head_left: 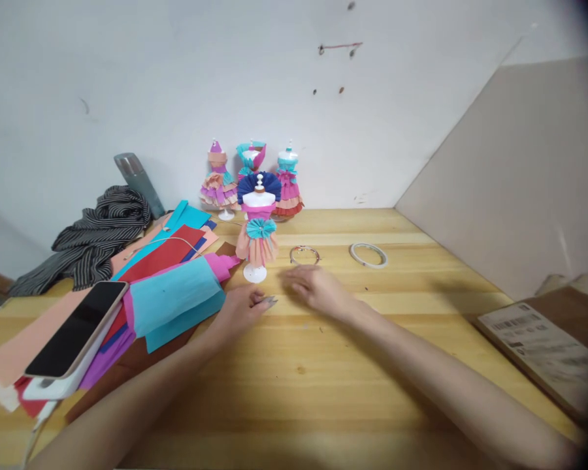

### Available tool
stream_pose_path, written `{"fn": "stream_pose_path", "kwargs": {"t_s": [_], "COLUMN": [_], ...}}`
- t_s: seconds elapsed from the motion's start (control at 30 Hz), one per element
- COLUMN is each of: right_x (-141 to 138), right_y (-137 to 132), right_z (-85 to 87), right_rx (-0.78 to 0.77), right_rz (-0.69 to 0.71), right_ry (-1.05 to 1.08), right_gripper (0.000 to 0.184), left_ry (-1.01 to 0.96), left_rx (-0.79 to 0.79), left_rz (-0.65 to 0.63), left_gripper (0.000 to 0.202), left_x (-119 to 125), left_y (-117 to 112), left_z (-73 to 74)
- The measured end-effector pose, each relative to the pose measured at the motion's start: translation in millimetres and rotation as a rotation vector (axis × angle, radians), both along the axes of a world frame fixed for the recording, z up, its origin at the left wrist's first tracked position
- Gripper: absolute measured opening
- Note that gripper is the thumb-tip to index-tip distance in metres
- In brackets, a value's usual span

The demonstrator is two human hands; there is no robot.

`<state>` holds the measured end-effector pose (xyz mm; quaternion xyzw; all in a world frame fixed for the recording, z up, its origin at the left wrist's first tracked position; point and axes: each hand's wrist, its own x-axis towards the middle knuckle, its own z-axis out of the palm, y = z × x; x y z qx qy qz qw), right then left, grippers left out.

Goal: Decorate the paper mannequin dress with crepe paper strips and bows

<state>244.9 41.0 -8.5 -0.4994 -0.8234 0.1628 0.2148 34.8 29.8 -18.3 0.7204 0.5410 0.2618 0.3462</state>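
My left hand (pixel 242 308) is closed around a small grey pointed thing (pixel 269 301), too small to name for sure. It is low over the table, just in front of a mini dress form (pixel 258 225). That form stands upright on a round white base, dressed in crepe paper: a dark blue fanned collar, pink bodice, turquoise bow and peach skirt. To the right of the base is my right hand (pixel 316 288), palm down and smeared by motion, so its grip is unclear. Just beyond its fingers lies a thin roll of tape (pixel 304 255).
Three more dressed forms (pixel 217 179) stand against the wall. A white tape roll (pixel 369 255) lies right of centre. At left are coloured paper sheets (pixel 171 294), a phone (pixel 76 329) on a white block, striped cloth (pixel 102 228) and a bottle (pixel 138 183). A cardboard box (pixel 543 346) is at right.
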Motion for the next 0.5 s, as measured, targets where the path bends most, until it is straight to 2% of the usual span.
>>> {"fn": "stream_pose_path", "kwargs": {"t_s": [0.1, 0.2, 0.3, 0.37, 0.43, 0.5], "right_x": [7, 1, -18, -32, -40, -40], "right_y": [7, 0, -16, -25, -30, -31], "right_z": [1.1, 0.3, -0.9, -1.7, -1.6, 0.2], "right_rx": [-0.155, -0.478, -0.684, -0.698, -0.657, -0.609], "right_rz": [-0.085, -0.136, -0.055, -0.036, -0.103, -0.195], "right_ry": [0.385, 0.898, 1.113, 1.164, 1.222, 1.275], "right_gripper": [0.031, 0.050, 0.051, 0.042, 0.039, 0.040], "left_ry": [-0.283, -0.524, -0.642, -0.651, -0.599, -0.462], "left_rx": [-0.068, -0.075, -0.051, -0.008, 0.100, 0.236], "left_rz": [0.068, 0.119, 0.075, -0.010, -0.079, -0.138], "left_gripper": [0.019, 0.015, 0.011, 0.011, 0.018, 0.023], "left_x": [10, 20, 30, 35, 34, 26], "left_y": [0, -2, -7, -12, -18, -23], "left_z": [-0.3, 3.8, 10.4, 15.6, 21.2, 27.2]}}
